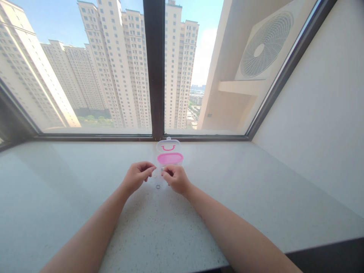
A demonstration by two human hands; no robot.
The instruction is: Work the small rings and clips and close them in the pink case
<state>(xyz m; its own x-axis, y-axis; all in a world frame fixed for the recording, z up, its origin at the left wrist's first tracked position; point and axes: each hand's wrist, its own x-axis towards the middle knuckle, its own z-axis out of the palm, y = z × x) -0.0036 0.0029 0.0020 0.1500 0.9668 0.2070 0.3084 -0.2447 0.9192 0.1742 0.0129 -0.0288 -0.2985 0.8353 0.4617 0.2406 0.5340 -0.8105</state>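
My left hand [138,177] is raised a little over the sill with thumb and forefinger pinched together; whatever they hold, if anything, is too small to make out. Facing it, my right hand [177,179] has its fingers curled in a pinch, and a small shiny thing [162,169] shows at its fingertips, perhaps a ring. Between and just below the hands, a small silver ring [158,186] lies on the sill. Right behind my right hand stands an open plastic box with a pink inner tray [170,158]. Its clear lid [168,146], with a pink handle, is tipped back toward the window.
The speckled white sill [159,227] runs up to a dark window frame [155,76]. A white wall [321,121] bounds the right side. The sill's near edge shows at the lower right. Outside are tall buildings and an air-conditioner unit [267,43].
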